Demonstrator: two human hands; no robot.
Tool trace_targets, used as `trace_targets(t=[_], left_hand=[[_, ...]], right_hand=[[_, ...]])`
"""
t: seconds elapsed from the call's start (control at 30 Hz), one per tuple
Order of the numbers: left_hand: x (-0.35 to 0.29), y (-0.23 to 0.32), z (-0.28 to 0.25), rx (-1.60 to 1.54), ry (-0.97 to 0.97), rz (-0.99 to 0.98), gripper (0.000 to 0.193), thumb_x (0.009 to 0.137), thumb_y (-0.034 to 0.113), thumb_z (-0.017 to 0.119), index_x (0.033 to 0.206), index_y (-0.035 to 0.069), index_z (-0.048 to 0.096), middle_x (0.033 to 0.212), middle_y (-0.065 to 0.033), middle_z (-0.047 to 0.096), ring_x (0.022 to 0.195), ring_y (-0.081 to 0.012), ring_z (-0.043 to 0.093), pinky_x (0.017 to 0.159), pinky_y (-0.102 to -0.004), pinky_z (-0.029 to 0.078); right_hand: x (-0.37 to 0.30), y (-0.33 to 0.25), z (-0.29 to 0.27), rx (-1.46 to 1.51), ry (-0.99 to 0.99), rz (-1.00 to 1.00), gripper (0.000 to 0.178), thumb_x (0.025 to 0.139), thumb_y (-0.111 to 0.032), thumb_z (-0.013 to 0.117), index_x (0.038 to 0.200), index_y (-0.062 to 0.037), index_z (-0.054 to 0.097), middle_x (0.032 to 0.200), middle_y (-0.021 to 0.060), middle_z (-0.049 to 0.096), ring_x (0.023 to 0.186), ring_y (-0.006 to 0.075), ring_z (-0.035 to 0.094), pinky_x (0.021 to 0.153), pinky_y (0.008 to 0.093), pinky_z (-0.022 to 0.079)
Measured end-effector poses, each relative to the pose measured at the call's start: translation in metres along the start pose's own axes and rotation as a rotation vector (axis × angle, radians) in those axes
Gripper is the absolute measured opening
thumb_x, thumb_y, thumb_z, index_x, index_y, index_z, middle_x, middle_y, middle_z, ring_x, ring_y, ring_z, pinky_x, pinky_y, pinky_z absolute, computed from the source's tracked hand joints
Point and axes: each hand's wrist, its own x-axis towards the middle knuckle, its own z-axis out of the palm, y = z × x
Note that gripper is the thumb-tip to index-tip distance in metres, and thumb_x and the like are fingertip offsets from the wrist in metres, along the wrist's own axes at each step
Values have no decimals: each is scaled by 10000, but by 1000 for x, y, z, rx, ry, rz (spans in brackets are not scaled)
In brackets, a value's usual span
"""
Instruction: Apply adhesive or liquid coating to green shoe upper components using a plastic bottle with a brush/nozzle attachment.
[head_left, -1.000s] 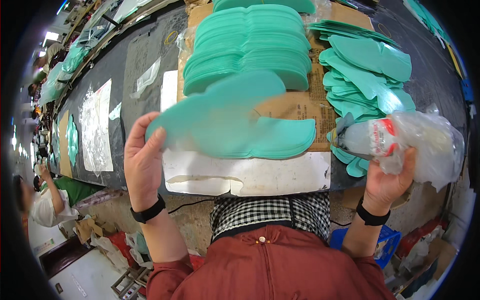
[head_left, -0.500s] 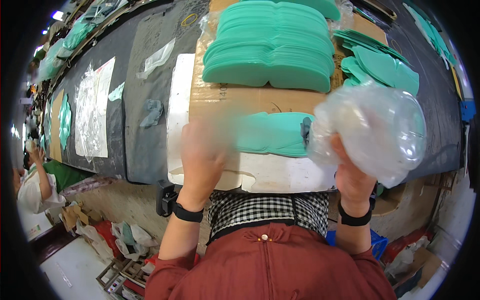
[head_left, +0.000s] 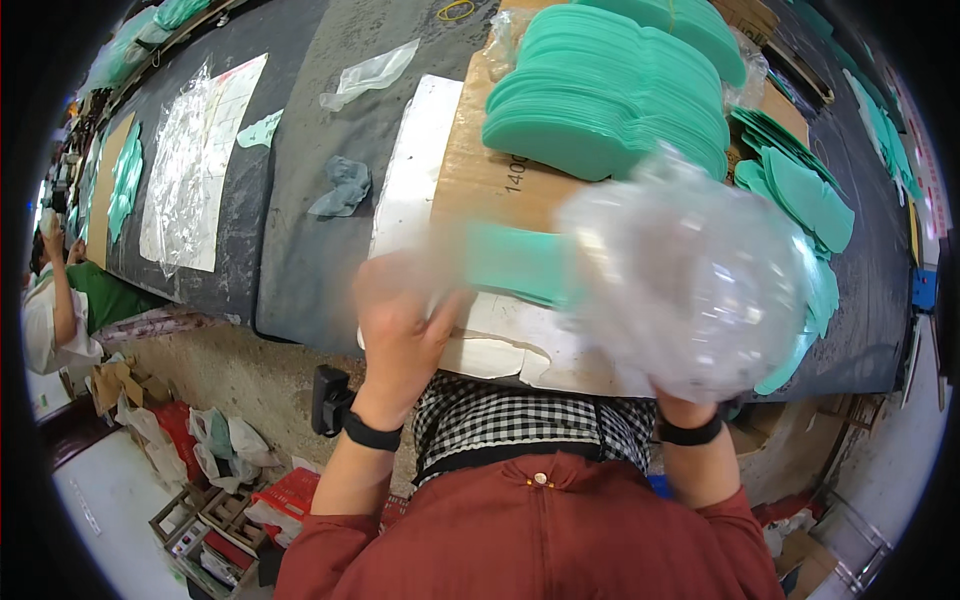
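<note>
A puffed-up clear plastic bag is in my right hand, whose fingers are mostly hidden behind the film. The bag covers the right end of a small bundle of flat green sheets on the white board. At the bundle's left end is my left hand. Its thumb points toward the sheets, but its fingertips are smeared by motion, so whether they grip the sheets cannot be told. Beyond the bag, a tall stack of curved green sheets lies on brown cardboard.
Loose green pieces lie to the right of the bag. On the dark table are a grey-blue scrap, a translucent plastic strip and a plastic-covered sheet. A co-worker is at the far left.
The view has swung, so the table's things sit differently in it. My right hand has brought the bag leftward over the right end of the small bundle. My left hand stays by its left end.
</note>
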Motion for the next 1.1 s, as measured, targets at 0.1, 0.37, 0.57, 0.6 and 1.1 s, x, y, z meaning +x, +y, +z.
trace_targets(t=[0.1, 0.37, 0.57, 0.6, 1.1], left_hand=[[-23, -24, 10, -541, 66, -373, 275, 777, 151, 794, 1024, 51, 724, 1087, -124, 658, 1035, -367, 536, 924, -475, 399], [20, -14, 7, 57, 88, 35, 206, 778, 96, 825, 975, 125, 771, 1028, -23, 658, 966, -248, 559, 864, -398, 442], [11, -24, 6, -186, -6, -36, 299, 772, 137, 737, 1070, 127, 714, 1125, -68, 653, 1046, -342, 530, 888, -456, 404], [11, -24, 2, -184, -4, -36, 299, 772, 137, 737, 1070, 127, 714, 1125, -68, 653, 1046, -342, 530, 888, -456, 404], [-21, -23, -43, -372, 121, -297, 402, 884, 123, 683, 1276, 38, 659, 1233, -102, 597, 1124, -249, 560, 985, -368, 458]], right_hand=[[19, -20, 21, 87, -165, 38, 352, 852, -286, 753, 1012, -1, 622, 923, 172, 620, 831, 374, 581, 735, 483, 441], [-3, -18, -59, -472, -209, -18, 415, 927, -215, 729, 1278, -28, 613, 1248, 137, 626, 1121, 314, 599, 950, 491, 487], [14, -18, 13, -106, -232, -40, 419, 928, -223, 730, 1280, -28, 614, 1240, 142, 626, 1113, 315, 601, 941, 491, 487], [15, -19, 7, -103, -232, -24, 407, 919, -234, 733, 1247, -25, 616, 1197, 149, 625, 1074, 323, 599, 911, 490, 481], [34, -50, 40, 366, -348, 217, 387, 857, -89, 769, 1227, -16, 682, 1230, 161, 696, 1108, 346, 670, 971, 460, 520]])
